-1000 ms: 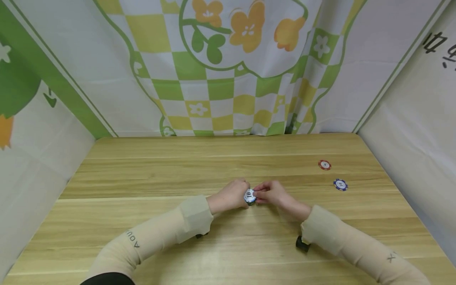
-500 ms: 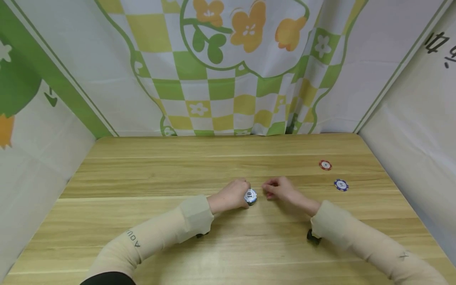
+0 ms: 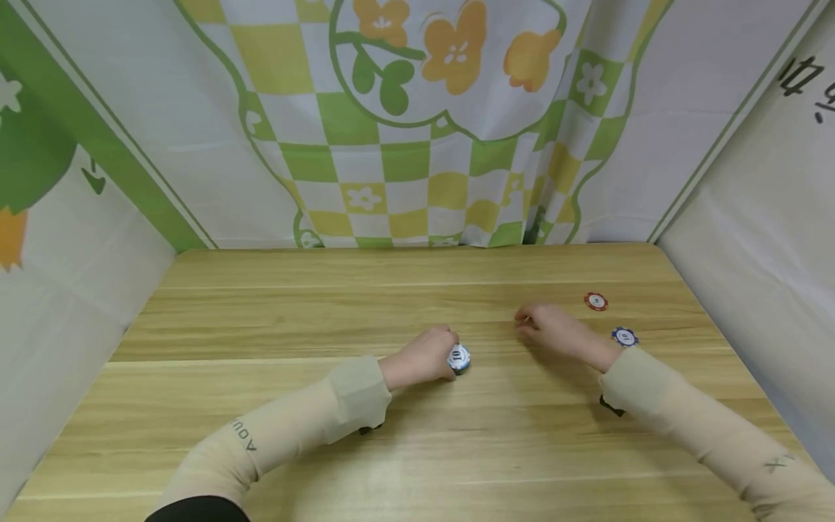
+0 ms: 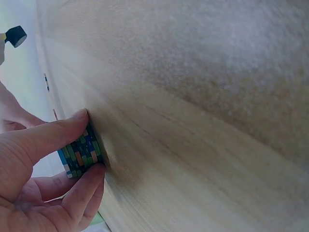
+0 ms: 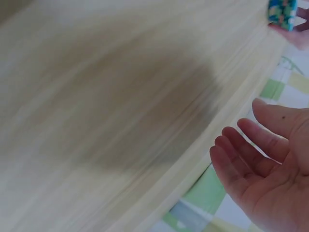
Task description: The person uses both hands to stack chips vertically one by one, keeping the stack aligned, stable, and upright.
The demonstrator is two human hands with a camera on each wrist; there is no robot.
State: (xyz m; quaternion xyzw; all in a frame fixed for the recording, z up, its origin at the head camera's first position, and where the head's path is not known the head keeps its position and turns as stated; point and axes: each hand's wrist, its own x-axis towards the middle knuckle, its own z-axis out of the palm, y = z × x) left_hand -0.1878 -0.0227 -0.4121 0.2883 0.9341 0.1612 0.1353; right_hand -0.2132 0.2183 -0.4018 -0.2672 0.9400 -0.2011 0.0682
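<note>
A stack of poker chips stands on the wooden table, its top chip white and blue and marked 10. My left hand holds the stack from its left side. In the left wrist view, thumb and fingers pinch the chip stack, whose edges show green, blue and orange bands. My right hand is over the table to the right of the stack, apart from it. The right wrist view shows that hand with loosely bent fingers and nothing in it.
A red poker chip lies flat at the right of the table. Nearer, a blue poker chip marked 10 lies close to the right wrist. A checkered curtain hangs behind the table's far edge.
My right hand has left the stack and moved right and slightly farther back, toward the loose chips. My left hand has stayed on the stack.
</note>
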